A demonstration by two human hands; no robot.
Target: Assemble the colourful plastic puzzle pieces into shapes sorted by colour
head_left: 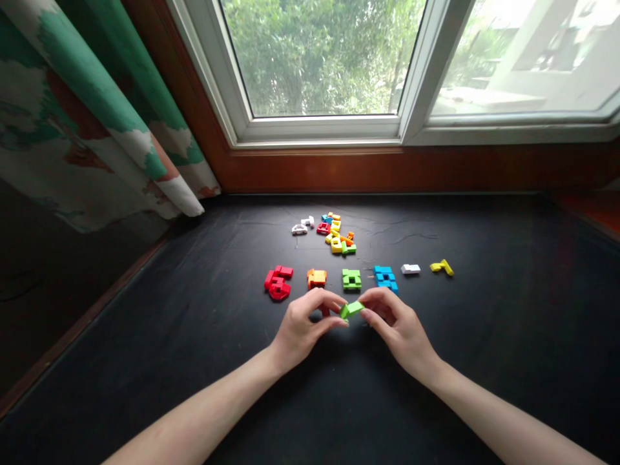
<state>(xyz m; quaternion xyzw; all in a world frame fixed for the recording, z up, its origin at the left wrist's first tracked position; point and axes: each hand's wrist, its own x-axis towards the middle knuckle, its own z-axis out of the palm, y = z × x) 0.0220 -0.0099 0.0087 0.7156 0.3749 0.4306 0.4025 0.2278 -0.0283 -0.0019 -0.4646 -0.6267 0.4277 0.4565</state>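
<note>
Just below the frame's centre, the left hand and right hand are both clamped on a green piece above a black desk. Slightly higher, left to right: red toy, orange toy, green toy, blue toy, white toy, yellow toy.

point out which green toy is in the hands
The green toy held between the left hand and right hand. The green cluster just beyond and the smaller green piece farther back are touched by neither hand.

Left hand faces right hand between the surface's side edges, fingertips close, forearms slanting inward, both thumbs opposing forefingers!
</note>
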